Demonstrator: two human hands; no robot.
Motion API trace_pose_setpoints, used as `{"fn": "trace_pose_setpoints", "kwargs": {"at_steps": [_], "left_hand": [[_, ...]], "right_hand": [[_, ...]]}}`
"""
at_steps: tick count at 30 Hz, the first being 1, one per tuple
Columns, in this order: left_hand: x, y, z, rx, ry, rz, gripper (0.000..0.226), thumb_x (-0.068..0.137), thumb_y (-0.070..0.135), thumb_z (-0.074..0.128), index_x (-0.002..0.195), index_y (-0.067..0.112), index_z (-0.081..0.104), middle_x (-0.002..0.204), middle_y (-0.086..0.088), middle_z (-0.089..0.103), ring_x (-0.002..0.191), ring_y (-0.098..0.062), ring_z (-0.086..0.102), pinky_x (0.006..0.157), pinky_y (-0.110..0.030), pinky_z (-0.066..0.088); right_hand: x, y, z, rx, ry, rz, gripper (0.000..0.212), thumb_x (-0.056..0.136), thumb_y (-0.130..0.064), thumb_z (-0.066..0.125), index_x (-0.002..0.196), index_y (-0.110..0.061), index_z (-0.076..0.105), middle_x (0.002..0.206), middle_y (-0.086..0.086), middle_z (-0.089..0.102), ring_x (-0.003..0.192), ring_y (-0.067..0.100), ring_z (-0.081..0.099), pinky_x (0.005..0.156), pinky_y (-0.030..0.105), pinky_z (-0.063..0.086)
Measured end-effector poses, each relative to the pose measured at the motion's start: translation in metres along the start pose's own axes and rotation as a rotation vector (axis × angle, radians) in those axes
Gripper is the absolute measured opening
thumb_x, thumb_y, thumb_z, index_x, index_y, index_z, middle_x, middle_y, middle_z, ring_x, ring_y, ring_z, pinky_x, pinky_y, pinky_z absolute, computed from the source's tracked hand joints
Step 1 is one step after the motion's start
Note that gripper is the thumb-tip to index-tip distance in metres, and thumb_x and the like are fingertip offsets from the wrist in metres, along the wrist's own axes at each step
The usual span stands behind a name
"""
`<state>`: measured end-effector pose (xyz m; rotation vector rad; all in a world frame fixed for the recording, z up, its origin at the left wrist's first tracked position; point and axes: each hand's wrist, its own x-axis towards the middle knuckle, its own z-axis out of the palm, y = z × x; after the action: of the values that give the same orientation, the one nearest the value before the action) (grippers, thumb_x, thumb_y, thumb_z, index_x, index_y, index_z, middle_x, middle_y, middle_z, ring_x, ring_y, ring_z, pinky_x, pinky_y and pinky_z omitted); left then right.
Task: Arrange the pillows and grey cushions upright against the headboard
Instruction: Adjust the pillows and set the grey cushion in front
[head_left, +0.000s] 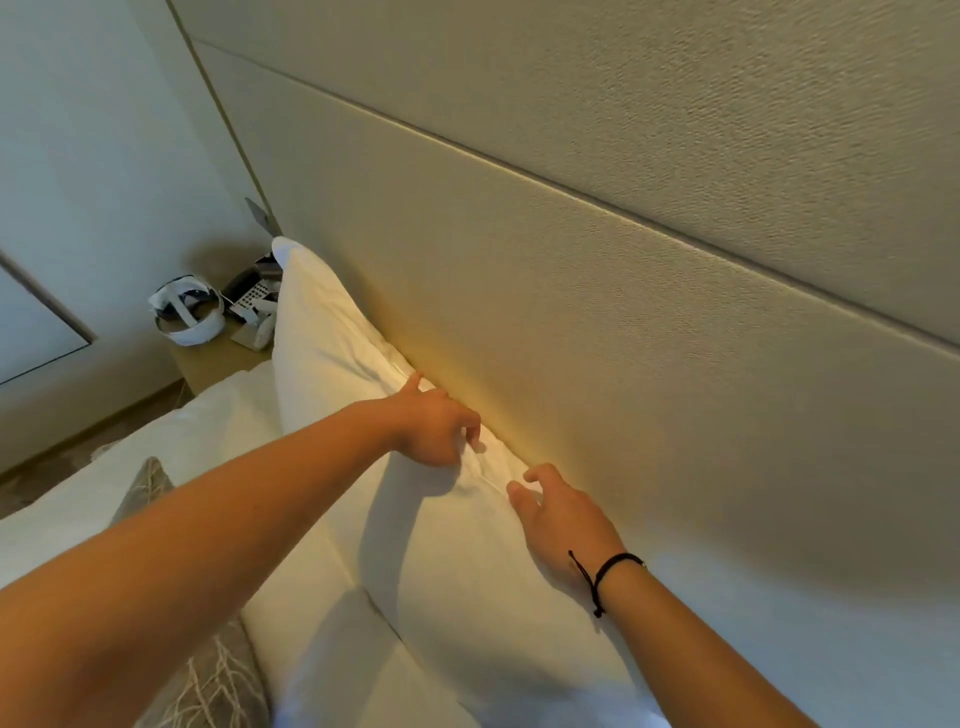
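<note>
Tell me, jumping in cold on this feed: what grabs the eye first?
Two bare arms reach in from below to a white pillow standing upright against the beige padded headboard. The left hand pinches the pillow's top edge, while the right hand, with a black cord at its wrist, rests open beside it. At lower left a grey patterned cushion lies on the bed, and a cluttered nightstand sits beyond.

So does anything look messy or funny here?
A little. The white pillow stands against the headboard, but its top edge is crumpled under the left hand. The grey cushion isn't up there yet.
</note>
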<state>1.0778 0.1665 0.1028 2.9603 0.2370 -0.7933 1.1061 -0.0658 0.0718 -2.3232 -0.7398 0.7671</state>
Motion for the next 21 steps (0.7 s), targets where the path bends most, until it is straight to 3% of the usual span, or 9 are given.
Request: {"fn": "trace_pose_setpoints", "kwargs": {"at_steps": [3, 6, 8, 10, 12, 14, 17, 21], "left_hand": [[0.0, 0.032, -0.007, -0.079, -0.117, 0.043, 0.035, 0.083, 0.054, 0.045, 0.114, 0.043, 0.059, 0.131, 0.006, 0.058, 0.13, -0.024, 0.037, 0.115, -0.061, 0.002], [-0.006, 0.046, -0.013, -0.101, -0.125, 0.092, 0.035, 0.086, 0.049, 0.053, 0.119, 0.038, 0.059, 0.128, 0.003, 0.059, 0.117, -0.023, 0.046, 0.103, -0.045, 0.03], [-0.009, 0.048, -0.012, -0.121, -0.027, 0.115, 0.032, 0.088, 0.039, 0.06, 0.12, 0.032, 0.06, 0.12, 0.003, 0.062, 0.103, -0.019, 0.051, 0.086, -0.034, 0.04], [-0.011, 0.048, -0.011, -0.164, 0.152, 0.105, 0.023, 0.092, 0.03, 0.059, 0.114, 0.027, 0.065, 0.114, 0.002, 0.065, 0.094, -0.017, 0.054, 0.08, -0.03, 0.047], [-0.011, 0.046, -0.01, -0.163, 0.278, 0.087, 0.02, 0.094, 0.03, 0.056, 0.108, 0.025, 0.07, 0.108, 0.002, 0.067, 0.087, -0.015, 0.055, 0.073, -0.027, 0.046], [-0.014, 0.042, -0.007, -0.089, 0.267, 0.089, 0.022, 0.091, 0.037, 0.055, 0.099, 0.026, 0.073, 0.1, 0.003, 0.067, 0.083, -0.015, 0.054, 0.069, -0.027, 0.04], [-0.02, 0.033, 0.004, 0.16, 0.298, 0.065, 0.026, 0.087, 0.044, 0.05, 0.089, 0.029, 0.071, 0.093, 0.003, 0.066, 0.085, -0.017, 0.051, 0.074, -0.031, 0.036], [-0.021, 0.029, 0.009, 0.266, 0.519, -0.007, 0.028, 0.099, 0.038, 0.042, 0.103, 0.029, 0.069, 0.101, 0.005, 0.068, 0.095, -0.018, 0.055, 0.089, -0.033, 0.039]], "right_hand": [[-0.018, 0.013, -0.019, 0.02, -0.004, 0.019, 0.036, 0.093, -0.039, 0.054, 0.126, -0.036, 0.04, 0.117, -0.001, 0.059, 0.103, 0.02, 0.058, 0.085, 0.036, 0.051], [-0.034, 0.022, -0.037, 0.023, 0.011, -0.056, 0.036, 0.091, -0.026, 0.06, 0.119, -0.04, 0.043, 0.107, -0.005, 0.055, 0.093, 0.01, 0.054, 0.076, 0.026, 0.046], [-0.047, 0.029, -0.047, 0.031, 0.018, -0.1, 0.032, 0.091, -0.027, 0.061, 0.11, -0.045, 0.043, 0.097, -0.015, 0.051, 0.083, -0.004, 0.049, 0.066, 0.016, 0.039], [-0.06, 0.039, -0.055, 0.001, 0.026, -0.116, 0.026, 0.092, -0.029, 0.059, 0.103, -0.045, 0.042, 0.096, -0.018, 0.051, 0.083, -0.002, 0.052, 0.065, 0.017, 0.039], [-0.072, 0.051, -0.06, -0.005, 0.013, -0.105, 0.019, 0.093, -0.029, 0.059, 0.101, -0.041, 0.046, 0.116, -0.01, 0.057, 0.106, 0.008, 0.057, 0.076, 0.022, 0.043], [-0.083, 0.061, -0.065, 0.003, -0.015, -0.096, 0.014, 0.094, -0.025, 0.057, 0.096, -0.038, 0.053, 0.127, -0.007, 0.057, 0.122, 0.011, 0.052, 0.089, 0.025, 0.045], [-0.097, 0.072, -0.069, -0.063, 0.017, -0.079, 0.016, 0.095, -0.022, 0.055, 0.088, -0.035, 0.06, 0.113, -0.009, 0.064, 0.112, 0.012, 0.057, 0.095, 0.034, 0.049], [-0.111, 0.086, -0.074, -0.124, 0.147, -0.057, 0.022, 0.096, -0.022, 0.053, 0.086, -0.035, 0.067, 0.085, -0.013, 0.068, 0.079, 0.006, 0.062, 0.077, 0.03, 0.054]]}}
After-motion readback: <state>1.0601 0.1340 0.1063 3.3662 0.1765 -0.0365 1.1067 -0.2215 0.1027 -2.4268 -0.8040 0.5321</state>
